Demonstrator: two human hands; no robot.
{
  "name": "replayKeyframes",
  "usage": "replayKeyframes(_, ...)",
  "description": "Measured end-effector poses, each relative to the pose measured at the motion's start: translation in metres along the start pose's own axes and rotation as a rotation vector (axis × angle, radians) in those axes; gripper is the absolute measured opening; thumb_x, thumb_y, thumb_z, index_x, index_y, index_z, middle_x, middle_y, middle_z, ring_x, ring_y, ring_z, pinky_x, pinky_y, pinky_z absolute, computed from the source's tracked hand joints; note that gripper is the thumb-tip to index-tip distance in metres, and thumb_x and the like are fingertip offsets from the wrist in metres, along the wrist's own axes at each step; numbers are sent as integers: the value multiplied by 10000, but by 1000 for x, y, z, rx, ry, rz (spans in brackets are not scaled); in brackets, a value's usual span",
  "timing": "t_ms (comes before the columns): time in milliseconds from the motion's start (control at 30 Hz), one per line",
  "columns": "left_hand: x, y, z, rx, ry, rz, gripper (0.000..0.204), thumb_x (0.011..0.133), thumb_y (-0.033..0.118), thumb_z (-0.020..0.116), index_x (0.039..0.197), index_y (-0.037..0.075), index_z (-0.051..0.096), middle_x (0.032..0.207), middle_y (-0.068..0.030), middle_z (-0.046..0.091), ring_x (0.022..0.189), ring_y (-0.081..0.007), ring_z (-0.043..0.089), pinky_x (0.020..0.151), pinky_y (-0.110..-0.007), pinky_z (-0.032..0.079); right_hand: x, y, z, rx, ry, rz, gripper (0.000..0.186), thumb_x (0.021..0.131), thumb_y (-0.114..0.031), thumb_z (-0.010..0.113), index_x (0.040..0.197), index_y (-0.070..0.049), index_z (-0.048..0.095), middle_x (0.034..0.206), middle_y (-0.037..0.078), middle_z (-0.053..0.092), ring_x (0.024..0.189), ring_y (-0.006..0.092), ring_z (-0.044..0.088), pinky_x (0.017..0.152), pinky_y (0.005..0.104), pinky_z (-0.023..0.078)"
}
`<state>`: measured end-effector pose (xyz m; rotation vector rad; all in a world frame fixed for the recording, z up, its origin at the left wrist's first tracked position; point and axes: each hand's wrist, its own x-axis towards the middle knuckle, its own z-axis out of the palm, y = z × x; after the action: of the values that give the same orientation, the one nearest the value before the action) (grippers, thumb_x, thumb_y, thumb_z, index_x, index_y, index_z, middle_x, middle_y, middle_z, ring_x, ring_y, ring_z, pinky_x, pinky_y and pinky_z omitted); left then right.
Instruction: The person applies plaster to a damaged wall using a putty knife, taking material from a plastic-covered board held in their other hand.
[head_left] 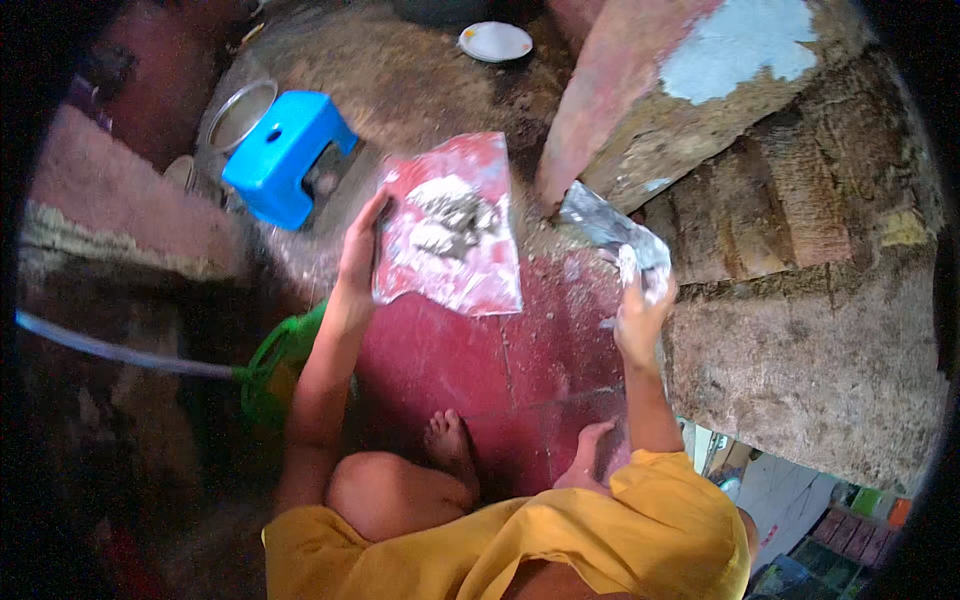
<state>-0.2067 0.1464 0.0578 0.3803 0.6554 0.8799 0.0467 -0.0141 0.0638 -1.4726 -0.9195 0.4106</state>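
My left hand (362, 240) grips the left edge of a flat red board (505, 270), its fingers partly hidden by it. On the board lies a heap of white and grey paste (450, 215), with white smears spread around it. To the right, my right hand (643, 312) is closed round a shiny grey blade-like tool (600, 218). White paste coats the tool near my fingers. Its tip points up and left, close to the base of the wall corner, apart from the board. The tool's handle is hidden, so its exact kind is unclear.
A blue stool (290, 150) lies at the far left beside a round sieve-like pan (243, 115). A white plate (495, 42) is at the back. A rough wall (740, 90) and boards stand at the right. Near my left forearm is a green container (275, 365). Crumbs dot the red floor (440, 350).
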Motion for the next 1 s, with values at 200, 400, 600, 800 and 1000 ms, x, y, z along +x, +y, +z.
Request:
replayKeyframes(200, -14, 10, 8, 133, -83, -26, 308, 850, 285, 435, 975, 19, 528, 873, -80, 589, 732, -165, 587, 674, -283, 486, 50, -40, 16, 142, -370, 77, 395, 762, -47, 537, 1138, 1, 424, 1053, 68, 514, 905, 134, 515, 812, 261, 400)
replayKeyframes(400, -12, 0, 3, 369, 63, -82, 263, 842, 250, 470, 960, 24, 536, 921, -22, 564, 813, -106, 537, 749, -228, 427, 100, -34, 22, -74, -614, 85, 318, 753, -45, 543, 1061, 19, 500, 952, 47, 572, 822, 98, 522, 729, 228, 421)
replayKeyframes(600, -13, -2, 7, 155, -75, -292, 248, 835, 256, 482, 914, 32, 552, 839, -41, 585, 678, -128, 564, 637, -243, 475, 93, 6, 26, -107, -625, 80, 328, 726, -8, 547, 1050, 25, 507, 926, 50, 584, 813, 93, 521, 716, 227, 425)
replayKeyframes(800, -4, -6, -1, 0, -71, -311, 313, 869, 287, 384, 969, 21, 516, 833, -114, 598, 654, -191, 603, 617, -327, 519, 61, 11, 35, -59, -563, 47, 297, 717, -14, 553, 1010, 28, 521, 895, 67, 589, 788, 96, 531, 708, 231, 430)
replayKeyframes(1000, 13, -26, -23, 88, -37, -265, 343, 868, 310, 375, 982, 13, 504, 855, -122, 591, 674, -200, 601, 622, -329, 518, 33, 12, 48, -99, -598, 143, 265, 721, -18, 550, 978, 42, 522, 876, 78, 592, 784, 114, 542, 703, 248, 437)
